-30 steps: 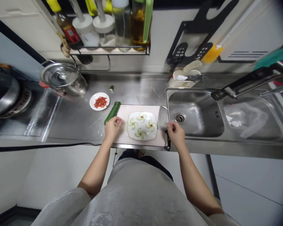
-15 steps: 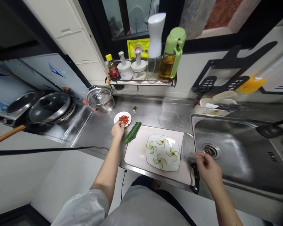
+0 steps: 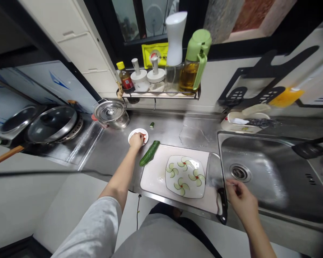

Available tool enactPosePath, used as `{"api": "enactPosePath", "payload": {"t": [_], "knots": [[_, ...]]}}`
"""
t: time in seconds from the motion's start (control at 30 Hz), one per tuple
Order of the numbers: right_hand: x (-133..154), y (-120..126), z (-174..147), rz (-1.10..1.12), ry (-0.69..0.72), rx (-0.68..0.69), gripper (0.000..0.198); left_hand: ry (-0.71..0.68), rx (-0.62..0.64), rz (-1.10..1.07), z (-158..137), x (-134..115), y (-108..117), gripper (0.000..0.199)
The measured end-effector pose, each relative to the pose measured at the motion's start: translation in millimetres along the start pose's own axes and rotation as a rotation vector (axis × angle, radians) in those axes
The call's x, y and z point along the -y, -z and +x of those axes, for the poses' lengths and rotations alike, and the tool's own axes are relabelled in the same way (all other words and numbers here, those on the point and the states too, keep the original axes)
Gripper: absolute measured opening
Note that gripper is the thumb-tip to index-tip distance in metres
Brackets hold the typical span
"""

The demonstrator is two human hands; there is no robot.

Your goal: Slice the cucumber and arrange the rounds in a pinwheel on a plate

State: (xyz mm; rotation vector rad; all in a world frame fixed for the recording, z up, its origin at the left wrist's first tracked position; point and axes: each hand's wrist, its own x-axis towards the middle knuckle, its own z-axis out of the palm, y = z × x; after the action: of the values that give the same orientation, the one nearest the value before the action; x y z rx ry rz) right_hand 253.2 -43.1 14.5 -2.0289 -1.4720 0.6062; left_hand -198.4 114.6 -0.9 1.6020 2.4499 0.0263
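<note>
My left hand (image 3: 136,141) reaches over a small white plate (image 3: 130,134) of chopped red pepper (image 3: 144,137). Its fingers are bunched down at the red bits, and their tips are hidden. My right hand (image 3: 241,198) hovers by the sink's front left corner with thumb and fingers pinched; anything between them is too small to name. A white square plate (image 3: 187,174) bears several pinwheels of cucumber slices (image 3: 184,163) with red centres. It rests on a pale cutting board (image 3: 154,179). A cleaver (image 3: 214,172) lies flat at the board's right end, its black handle towards me.
A whole-looking cucumber piece (image 3: 150,153) lies across the board's left edge, and a cucumber end (image 3: 152,124) farther back. Left are a lidded steel pot (image 3: 111,114) and a wok (image 3: 52,123). The sink (image 3: 261,172) is right; bottles and jars fill the wall rack (image 3: 161,95).
My left hand has moved forward from the small plate's near edge to over the red pepper. My right hand has shifted slightly right and down, away from the cleaver. The view has shifted a little.
</note>
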Motion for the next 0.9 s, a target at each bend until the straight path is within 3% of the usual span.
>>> {"api": "enactPosePath", "payload": {"t": [0.37,0.53,0.73,0.9], "knots": [[0.1,-1.9,0.6,0.017,-0.016,0.001,0.054,-0.198,-0.008,0.042,0.4,5.9,-6.6,0.026],[-1.9,-5.0,1.0,0.016,0.000,0.008,0.052,-0.125,-0.038,-0.041,-5.1,9.6,-4.9,0.021],[4.8,-6.9,1.8,0.022,0.031,0.011,0.047,0.096,-0.081,-0.476,-18.7,10.6,7.6,0.020],[27.9,-10.9,-2.5,0.073,0.089,0.036,0.040,-0.068,-0.018,-0.918,-64.3,-6.0,6.9,0.025]]}}
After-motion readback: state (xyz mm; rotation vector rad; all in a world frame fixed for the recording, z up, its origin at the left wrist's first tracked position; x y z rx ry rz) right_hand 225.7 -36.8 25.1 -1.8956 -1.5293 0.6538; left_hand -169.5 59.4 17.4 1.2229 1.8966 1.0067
